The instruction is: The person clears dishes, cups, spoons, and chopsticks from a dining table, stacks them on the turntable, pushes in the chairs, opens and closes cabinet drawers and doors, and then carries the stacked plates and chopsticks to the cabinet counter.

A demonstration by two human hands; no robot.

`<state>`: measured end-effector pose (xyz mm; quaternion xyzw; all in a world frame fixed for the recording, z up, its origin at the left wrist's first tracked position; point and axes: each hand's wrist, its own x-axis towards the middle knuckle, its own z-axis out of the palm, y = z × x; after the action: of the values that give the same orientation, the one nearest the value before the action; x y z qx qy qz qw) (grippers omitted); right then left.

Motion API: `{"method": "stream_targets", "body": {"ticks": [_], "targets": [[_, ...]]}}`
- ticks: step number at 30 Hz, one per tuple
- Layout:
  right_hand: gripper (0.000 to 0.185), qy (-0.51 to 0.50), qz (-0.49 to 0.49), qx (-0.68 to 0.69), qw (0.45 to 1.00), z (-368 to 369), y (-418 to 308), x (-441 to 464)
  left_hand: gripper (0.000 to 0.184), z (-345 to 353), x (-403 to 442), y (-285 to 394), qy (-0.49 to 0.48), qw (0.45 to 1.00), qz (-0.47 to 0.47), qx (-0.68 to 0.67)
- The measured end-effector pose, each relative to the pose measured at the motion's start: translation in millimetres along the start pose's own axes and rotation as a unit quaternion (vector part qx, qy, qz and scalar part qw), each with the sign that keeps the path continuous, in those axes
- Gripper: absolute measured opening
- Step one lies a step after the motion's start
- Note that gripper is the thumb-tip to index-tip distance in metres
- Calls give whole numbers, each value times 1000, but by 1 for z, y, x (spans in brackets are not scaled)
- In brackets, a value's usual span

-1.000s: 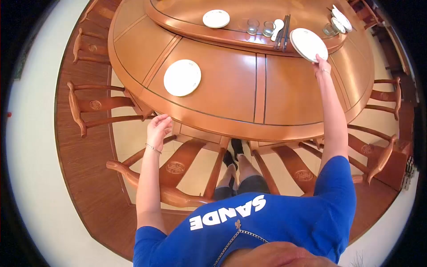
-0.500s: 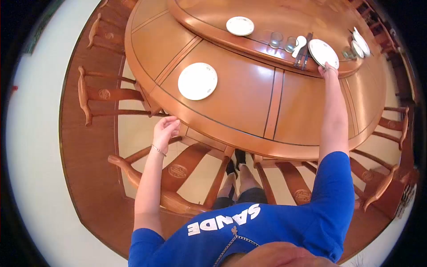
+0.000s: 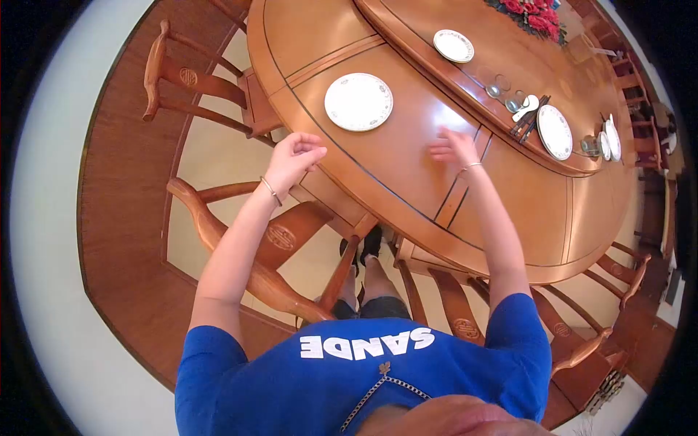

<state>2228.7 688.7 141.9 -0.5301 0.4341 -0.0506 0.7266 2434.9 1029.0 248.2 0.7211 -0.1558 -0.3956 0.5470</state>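
Beside the table's near rim, my left hand hovers with loosely curled fingers and nothing in it. A white patterned plate lies flat on the tabletop just beyond it. My right hand, slightly blurred, is over the wooden table with its fingers stretched and apart, holding nothing. On the raised turntable sit another plate, two small glasses, a white spoon, black chopsticks and, to their right, a white plate.
More plates and a glass stand farther right on the turntable. Red flowers are at its far side. Wooden chairs surround the table, one chair close by my left arm and another in front of me.
My right hand has let go of the plate on the turntable and moved left over the tabletop. My left hand has risen a little. The view has shifted, bringing red flowers into sight.
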Motion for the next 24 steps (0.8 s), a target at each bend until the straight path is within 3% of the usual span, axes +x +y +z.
{"method": "stream_targets", "body": {"ticks": [5,7,8,10,12,15,18,19,21,24], "targets": [[61,-67,-1,66,996,128,4,35,35,-4,4,-5,13,999,24,41],[53,-11,74,147,986,158,1,51,34,-7,7,-6,31,996,61,57],[40,44,68,175,981,170,-2,53,34,-8,8,-3,53,986,101,121],[35,44,59,147,986,175,9,71,34,-11,7,5,91,953,181,224],[23,49,66,110,991,177,9,81,34,-12,2,15,95,947,202,231],[19,22,37,137,990,178,4,84,32,-7,-13,36,100,939,207,256],[18,17,9,152,988,182,-11,84,34,-10,-22,39,126,858,303,396],[19,5,5,171,985,182,-17,87,34,-12,-23,40,132,858,302,394],[19,-6,-10,180,984,184,-37,90,33,-14,-27,47,157,800,366,449],[19,20,-119,221,968,187,-73,120,35,-16,-28,51,163,794,360,461]]}}
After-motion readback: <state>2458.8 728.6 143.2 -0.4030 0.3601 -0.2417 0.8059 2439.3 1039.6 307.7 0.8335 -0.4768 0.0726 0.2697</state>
